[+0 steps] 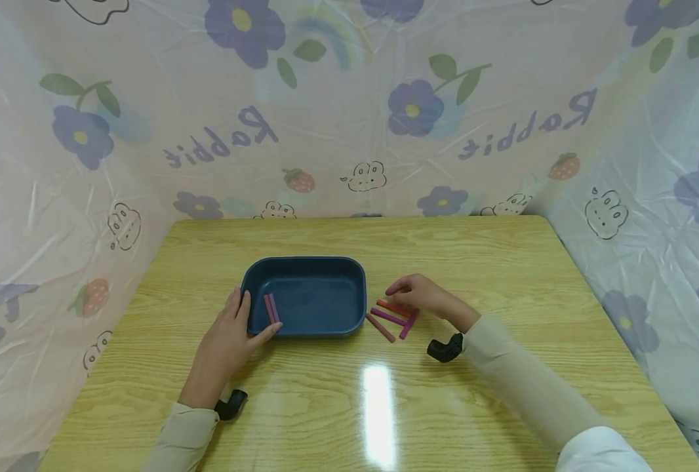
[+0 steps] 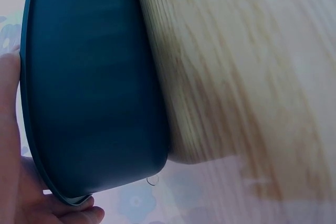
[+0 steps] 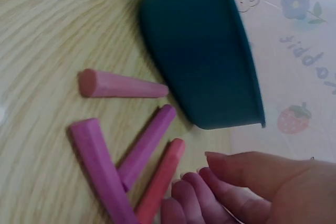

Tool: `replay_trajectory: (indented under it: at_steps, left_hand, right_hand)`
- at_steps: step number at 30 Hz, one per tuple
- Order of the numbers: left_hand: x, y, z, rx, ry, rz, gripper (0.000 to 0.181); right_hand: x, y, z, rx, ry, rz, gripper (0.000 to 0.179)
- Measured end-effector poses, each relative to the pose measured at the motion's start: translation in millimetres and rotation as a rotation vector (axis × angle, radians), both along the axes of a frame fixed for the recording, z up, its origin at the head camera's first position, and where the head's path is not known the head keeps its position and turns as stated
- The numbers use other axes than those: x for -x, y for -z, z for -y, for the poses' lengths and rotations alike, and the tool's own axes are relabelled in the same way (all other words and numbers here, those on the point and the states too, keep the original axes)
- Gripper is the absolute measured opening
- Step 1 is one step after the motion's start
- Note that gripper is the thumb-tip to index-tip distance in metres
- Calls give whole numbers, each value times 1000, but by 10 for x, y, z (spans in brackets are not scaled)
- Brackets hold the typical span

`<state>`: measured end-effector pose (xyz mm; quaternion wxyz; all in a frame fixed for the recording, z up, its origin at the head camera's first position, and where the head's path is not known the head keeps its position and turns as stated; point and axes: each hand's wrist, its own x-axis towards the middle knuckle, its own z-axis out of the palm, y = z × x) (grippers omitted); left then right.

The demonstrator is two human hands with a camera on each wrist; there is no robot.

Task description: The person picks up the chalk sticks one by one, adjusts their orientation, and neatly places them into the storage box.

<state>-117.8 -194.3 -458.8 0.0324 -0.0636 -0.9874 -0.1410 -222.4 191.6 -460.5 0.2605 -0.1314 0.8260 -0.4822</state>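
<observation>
A dark blue plastic tub (image 1: 326, 298) sits on the table, with a pink chalk stick (image 1: 269, 308) and a purple one lying inside at its left end. My left hand (image 1: 225, 341) holds the tub's front left corner, thumb over the front rim and fingers along the left side. Right of the tub lie several more chalk sticks: a pink one (image 3: 123, 85), a red one (image 3: 161, 179) and purple ones (image 3: 102, 169). Just above the red stick is my right hand (image 1: 426, 296), its fingers loosely bent and nothing seen between thumb and fingertips.
The wood-grain table (image 1: 473, 242) is enclosed at the back and sides by a printed curtain (image 1: 338, 124). A black wrist-camera mount (image 1: 445, 348) sticks out under the right wrist, another (image 1: 231, 405) beside the left. Light glares on the tabletop near the front.
</observation>
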Motion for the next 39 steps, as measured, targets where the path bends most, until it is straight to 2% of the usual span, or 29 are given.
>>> replay_trajectory:
  at_steps: [4, 10, 15, 25, 39]
  left_hand:
    - [5, -2, -1, 2, -1, 6, 101]
    - [5, -12, 0, 7, 9, -2, 101]
    - [2, -25, -7, 10, 14, -10, 100]
    - [2, -19, -4, 12, 14, -22, 99]
    - [-17, -24, -6, 1, 11, -28, 99]
  right_hand:
    - [-8, 10, 29, -48, -10, -50, 25]
    - [-17, 14, 71, -183, -24, -163, 20]
    - [-15, 40, 90, -229, -45, -210, 16]
    - [-29, 19, 142, -289, -69, -224, 13]
    - [-63, -13, 186, -293, -64, -199, 14]
